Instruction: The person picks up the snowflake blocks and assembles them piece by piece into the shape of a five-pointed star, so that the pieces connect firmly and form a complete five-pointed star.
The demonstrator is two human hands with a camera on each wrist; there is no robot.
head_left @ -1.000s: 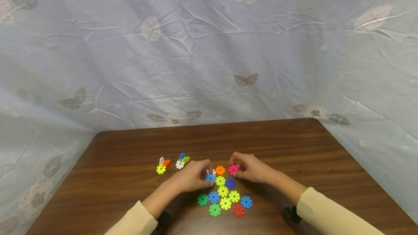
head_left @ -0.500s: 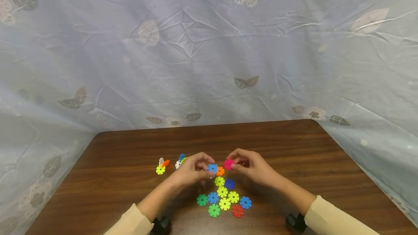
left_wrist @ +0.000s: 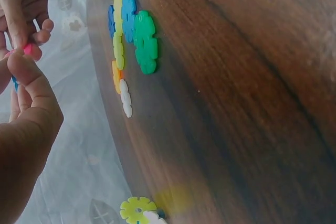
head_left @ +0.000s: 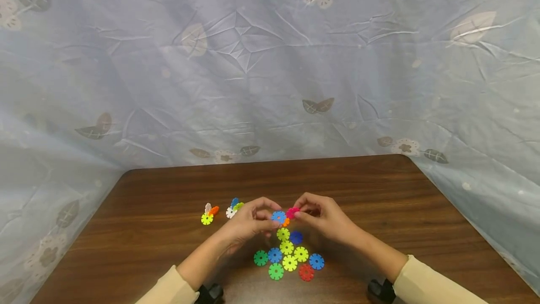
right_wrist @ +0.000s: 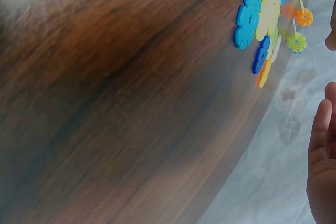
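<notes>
My left hand [head_left: 248, 222] pinches a light blue notched plastic disc [head_left: 278, 217] between thumb and fingers. A pink notched disc [head_left: 292, 213] is pinched by my right hand [head_left: 326, 216]. The two discs meet edge to edge above the table; whether their notches interlock cannot be made out. In the left wrist view the pink disc [left_wrist: 28, 49] shows between the fingertips, and only a sliver of the blue disc [left_wrist: 14, 83]. Below the hands lie an orange disc [head_left: 286, 223], partly covered in the head view, and a white disc [left_wrist: 125, 98].
Several loose discs lie close together on the brown table [head_left: 168, 247], among them a dark blue disc [head_left: 296, 237], a red disc [head_left: 306, 272] and a green disc [head_left: 261, 258]. Two joined clusters, one with a yellow disc [head_left: 207, 218], one with a white disc [head_left: 230, 212], stand left.
My left hand has lifted the light blue disc from beside the white one and moved it right. My right hand has raised the pink disc and brought it left against the blue one.
</notes>
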